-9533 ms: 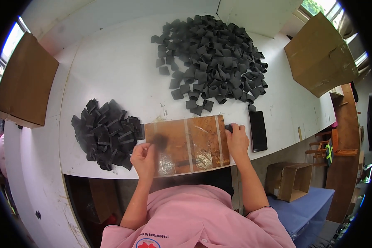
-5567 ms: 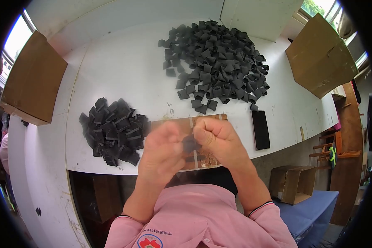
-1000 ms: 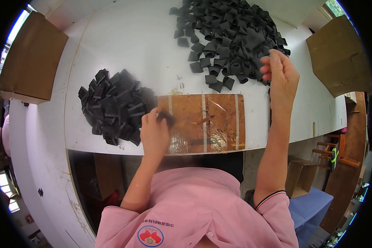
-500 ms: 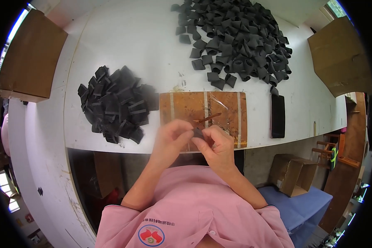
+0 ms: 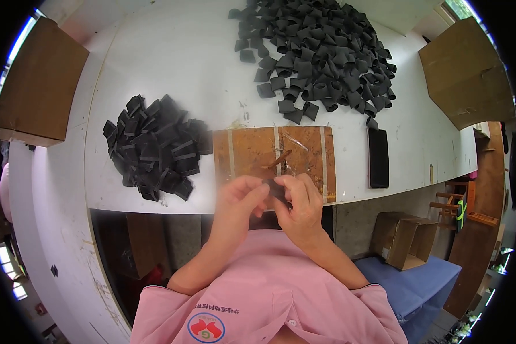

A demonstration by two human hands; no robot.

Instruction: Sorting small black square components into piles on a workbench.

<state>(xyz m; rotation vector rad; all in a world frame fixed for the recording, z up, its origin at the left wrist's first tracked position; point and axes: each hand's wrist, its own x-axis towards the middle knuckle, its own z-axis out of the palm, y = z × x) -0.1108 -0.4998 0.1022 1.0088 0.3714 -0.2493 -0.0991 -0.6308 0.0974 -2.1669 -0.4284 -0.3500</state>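
Note:
Pinched between both hands, over the near edge of a brown wooden board [image 5: 246, 149], is a small black fabric piece [image 5: 276, 189], mostly covered by the fingers. My left hand [image 5: 241, 198] grips its left side with thumb and forefinger. On its right side, the fingers and thumb of my right hand [image 5: 300, 200] are closed. A thin brown stick-like tool [image 5: 281, 159] lies on the board just beyond the fingers. Left of the board is a heap of flat black pieces [image 5: 155, 149]. Farther off, a large pile of black looped pieces [image 5: 321, 63] spreads over the white table [image 5: 172, 63].
A dark phone [image 5: 378, 157] lies right of the board. Cardboard boxes stand at the far left [image 5: 40, 83] and far right [image 5: 467, 74]. Below the table on the right, an open carton [image 5: 404, 241] rests on a blue cloth-covered surface [image 5: 413, 286].
The view has shifted a little, so the table things appear slightly farther left. Both hands keep their hold on the black piece, which is more covered by the fingers now.

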